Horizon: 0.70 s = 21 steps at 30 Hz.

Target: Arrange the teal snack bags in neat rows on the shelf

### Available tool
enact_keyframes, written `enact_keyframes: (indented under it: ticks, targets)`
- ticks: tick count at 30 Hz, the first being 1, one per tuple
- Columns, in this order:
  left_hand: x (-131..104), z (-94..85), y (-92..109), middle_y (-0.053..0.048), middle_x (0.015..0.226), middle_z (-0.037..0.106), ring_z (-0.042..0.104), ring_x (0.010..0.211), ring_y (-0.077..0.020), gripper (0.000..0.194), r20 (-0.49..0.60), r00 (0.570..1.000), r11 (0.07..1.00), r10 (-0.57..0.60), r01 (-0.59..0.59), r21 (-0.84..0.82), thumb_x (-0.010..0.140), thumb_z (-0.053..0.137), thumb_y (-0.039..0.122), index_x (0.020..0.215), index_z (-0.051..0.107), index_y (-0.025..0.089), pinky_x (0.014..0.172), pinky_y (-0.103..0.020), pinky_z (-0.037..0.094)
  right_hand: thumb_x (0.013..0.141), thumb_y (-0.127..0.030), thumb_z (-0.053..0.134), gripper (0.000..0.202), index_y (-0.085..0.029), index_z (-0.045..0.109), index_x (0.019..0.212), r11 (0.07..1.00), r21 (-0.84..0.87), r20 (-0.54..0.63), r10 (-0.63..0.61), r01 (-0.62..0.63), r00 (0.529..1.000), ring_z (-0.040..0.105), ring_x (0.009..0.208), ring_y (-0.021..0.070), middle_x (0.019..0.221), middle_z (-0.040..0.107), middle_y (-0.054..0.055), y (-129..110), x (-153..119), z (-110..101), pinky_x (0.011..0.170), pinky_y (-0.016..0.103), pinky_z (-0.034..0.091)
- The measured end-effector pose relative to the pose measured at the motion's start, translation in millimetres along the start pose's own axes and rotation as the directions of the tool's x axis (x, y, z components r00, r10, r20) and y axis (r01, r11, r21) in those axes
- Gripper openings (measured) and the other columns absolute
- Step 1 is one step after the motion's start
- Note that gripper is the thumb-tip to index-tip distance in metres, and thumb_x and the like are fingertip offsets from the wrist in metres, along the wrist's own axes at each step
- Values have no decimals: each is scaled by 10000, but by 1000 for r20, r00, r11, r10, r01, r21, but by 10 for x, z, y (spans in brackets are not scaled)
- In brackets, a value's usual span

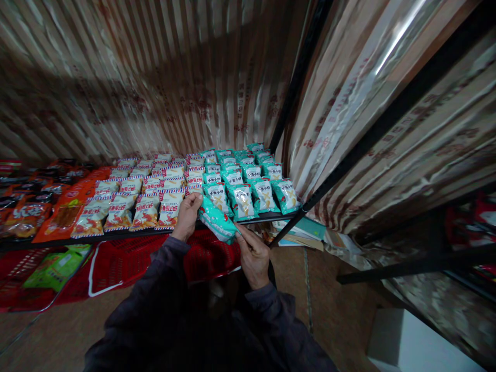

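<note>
A teal snack bag (217, 219) is held tilted between both hands, in front of the shelf's front edge. My left hand (188, 214) pinches its upper left end. The fingers of my right hand (253, 253) are closed on its lower right end. Right behind it, teal and white bags (243, 200) stand in rows at the right end of the shelf (132, 235). Beside them on the left are rows of white bags with red print (146, 211), close to my left hand.
Orange bags (64, 214) lie farther left. Red baskets (127, 258), one with a green packet (58, 268), sit below the shelf. A black post (310, 201) slants at the right, near papers (306, 230). A white box (414, 343) is at lower right.
</note>
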<state>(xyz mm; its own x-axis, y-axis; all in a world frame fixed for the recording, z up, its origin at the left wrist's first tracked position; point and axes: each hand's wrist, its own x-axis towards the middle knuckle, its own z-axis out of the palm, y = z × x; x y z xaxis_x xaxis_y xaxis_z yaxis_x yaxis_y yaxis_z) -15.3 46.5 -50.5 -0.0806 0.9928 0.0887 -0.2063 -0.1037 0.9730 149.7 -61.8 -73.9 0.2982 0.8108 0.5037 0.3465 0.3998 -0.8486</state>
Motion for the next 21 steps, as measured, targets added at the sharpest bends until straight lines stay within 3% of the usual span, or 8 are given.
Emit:
enact_keyframes:
  ticks: [12, 16, 21]
  targets:
    - [0, 39, 18, 27, 557, 521, 506, 559, -127, 324, -22, 996, 986, -89, 91, 142, 697, 608, 512, 705, 548, 194, 515, -228, 385, 867, -262, 548, 213, -223, 746, 934, 980, -130, 47, -146, 151, 988, 696, 800, 204, 871, 748, 61, -153, 19, -45, 764, 329, 546]
    - [-2, 41, 24, 56, 531, 468, 430, 493, -92, 329, 19, 993, 981, -120, 115, 159, 650, 637, 500, 681, 536, 189, 484, -211, 341, 844, -336, 576, 223, -193, 741, 893, 995, -97, -34, 9, -13, 999, 688, 780, 204, 846, 746, 61, -80, -4, -34, 734, 317, 542]
    - [-3, 16, 60, 58, 509, 447, 394, 463, -81, 358, 84, 981, 966, -175, 154, 207, 608, 656, 509, 626, 528, 175, 462, -207, 310, 789, -447, 604, 313, -168, 731, 854, 976, -6, -69, 217, -218, 974, 661, 713, 198, 776, 733, 50, -15, 5, -35, 658, 295, 534]
